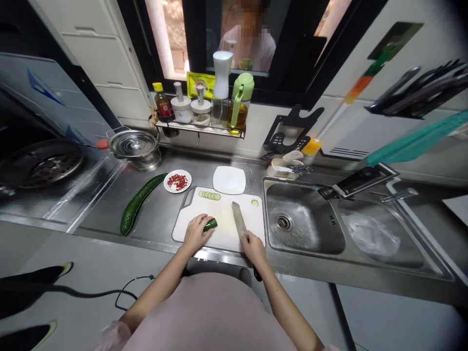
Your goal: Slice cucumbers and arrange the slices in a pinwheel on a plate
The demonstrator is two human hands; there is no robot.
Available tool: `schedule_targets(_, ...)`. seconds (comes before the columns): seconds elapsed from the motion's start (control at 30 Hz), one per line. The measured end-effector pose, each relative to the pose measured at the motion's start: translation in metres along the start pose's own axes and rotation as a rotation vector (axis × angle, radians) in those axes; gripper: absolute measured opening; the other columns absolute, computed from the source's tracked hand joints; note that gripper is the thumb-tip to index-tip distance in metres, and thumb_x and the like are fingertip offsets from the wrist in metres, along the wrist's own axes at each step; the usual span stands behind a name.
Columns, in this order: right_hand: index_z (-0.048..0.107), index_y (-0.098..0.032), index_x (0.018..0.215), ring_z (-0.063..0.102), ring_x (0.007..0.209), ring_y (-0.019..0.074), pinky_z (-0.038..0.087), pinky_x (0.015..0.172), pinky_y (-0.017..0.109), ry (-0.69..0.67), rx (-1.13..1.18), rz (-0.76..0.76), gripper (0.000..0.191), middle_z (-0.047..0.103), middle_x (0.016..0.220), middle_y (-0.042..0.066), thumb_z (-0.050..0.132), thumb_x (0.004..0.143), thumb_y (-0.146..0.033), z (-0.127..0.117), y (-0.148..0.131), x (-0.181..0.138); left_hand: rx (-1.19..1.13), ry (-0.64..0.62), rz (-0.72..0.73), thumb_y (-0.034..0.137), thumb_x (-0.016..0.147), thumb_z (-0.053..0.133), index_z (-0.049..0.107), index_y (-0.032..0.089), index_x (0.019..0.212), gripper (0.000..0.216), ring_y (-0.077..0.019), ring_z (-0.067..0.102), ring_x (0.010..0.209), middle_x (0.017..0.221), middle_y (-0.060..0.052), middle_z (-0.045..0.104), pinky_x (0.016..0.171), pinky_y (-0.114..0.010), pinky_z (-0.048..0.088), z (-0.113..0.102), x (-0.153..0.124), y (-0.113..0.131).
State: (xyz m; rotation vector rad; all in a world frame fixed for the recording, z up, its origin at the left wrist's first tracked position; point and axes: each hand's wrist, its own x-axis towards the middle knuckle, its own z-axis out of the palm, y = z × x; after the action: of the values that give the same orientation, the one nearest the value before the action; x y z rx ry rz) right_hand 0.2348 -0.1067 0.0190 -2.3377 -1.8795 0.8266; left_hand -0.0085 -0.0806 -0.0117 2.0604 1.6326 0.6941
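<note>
My left hand (196,231) is closed around a short piece of cucumber (210,224) on the white cutting board (228,238). In my right hand (253,247) is a kitchen knife (239,218), its blade pointing away from me over the board, apart from the cucumber piece. A row of overlapping cucumber slices (209,195) lies along the board's far left edge. One end slice (255,203) sits near its far right corner. Behind the board is a white square plate (229,180), and to the left a whole long cucumber (142,204) rests on the counter.
A small plate of chopped red pieces (177,181) stands left of the square plate. The steel sink (305,214) adjoins the board on the right. A lidded pot (136,148) is at the back left, below a rack (201,129) of seasoning jars and bottles.
</note>
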Motion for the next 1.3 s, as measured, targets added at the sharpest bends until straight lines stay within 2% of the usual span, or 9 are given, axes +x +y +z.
schedule_targets(0.1, 0.065, -0.018, 0.104, 0.063, 0.084, 0.0185, 0.031, 0.064, 0.024, -0.018, -0.03, -0.009, 0.034, 0.071, 0.093, 0.008, 0.036, 0.095, -0.035, -0.003, -0.005, -0.001, 0.034, -0.089, -0.019, 0.035, 0.082, 0.061, 0.053, 0.029, 0.129, 0.048, -0.0232, 0.053, 0.115, 0.127, -0.006, 0.057, 0.102, -0.038, 0.04, 0.003, 0.001, -0.004)
schedule_targets(0.17, 0.064, -0.018, 0.105, 0.063, 0.086, 0.0184, 0.031, 0.065, 0.024, -0.027, -0.034, -0.025, 0.035, 0.071, 0.095, 0.008, 0.035, 0.096, -0.036, -0.006, -0.009, -0.001, 0.042, -0.1, -0.018, 0.036, 0.083, 0.06, 0.052, 0.029, 0.129, 0.047, -0.0234, 0.053, 0.115, 0.126, -0.006, 0.058, 0.102, -0.038, 0.039, 0.003, 0.001, -0.005)
schedule_targets(0.37, 0.062, -0.018, 0.109, 0.064, 0.089, 0.0201, 0.033, 0.069, 0.025, -0.075, -0.096, -0.092, 0.036, 0.071, 0.097, 0.01, 0.034, 0.097, -0.036, -0.013, -0.026, -0.006, 0.02, -0.004, 0.059, 0.038, 0.085, 0.059, 0.059, 0.03, 0.122, 0.038, -0.0223, 0.055, 0.113, 0.122, -0.006, 0.06, 0.102, -0.037, 0.041, 0.004, 0.001, -0.006)
schedule_targets(0.57, 0.06, -0.017, 0.109, 0.064, 0.088, 0.0208, 0.033, 0.068, 0.026, -0.135, -0.133, -0.185, 0.032, 0.071, 0.095, 0.011, 0.034, 0.096, -0.031, -0.017, -0.048, -0.017, -0.02, 0.032, 0.138, 0.036, 0.091, 0.051, 0.064, 0.028, 0.117, 0.03, -0.0189, 0.058, 0.107, 0.114, -0.006, 0.064, 0.098, -0.033, 0.046, 0.01, 0.004, -0.01)
schedule_targets(0.83, 0.055, -0.017, 0.117, 0.064, 0.092, 0.0208, 0.035, 0.073, 0.026, -0.168, -0.182, -0.198, 0.033, 0.07, 0.1, 0.011, 0.031, 0.098, -0.03, -0.024, -0.067, -0.02, -0.042, 0.154, 0.283, 0.033, 0.093, 0.051, 0.067, 0.023, 0.113, 0.027, -0.0183, 0.062, 0.097, 0.103, -0.007, 0.067, 0.089, -0.035, 0.052, 0.015, 0.011, -0.015)
schedule_targets(1.3, 0.056, -0.017, 0.114, 0.065, 0.092, 0.0222, 0.037, 0.072, 0.028, -0.161, -0.222, -0.216, 0.032, 0.07, 0.1, 0.012, 0.031, 0.097, -0.028, -0.027, -0.075, -0.016, -0.008, 0.189, 0.276, 0.032, 0.092, 0.053, 0.068, 0.024, 0.112, 0.026, -0.0177, 0.061, 0.096, 0.102, -0.007, 0.066, 0.086, -0.034, 0.052, 0.019, 0.016, -0.016)
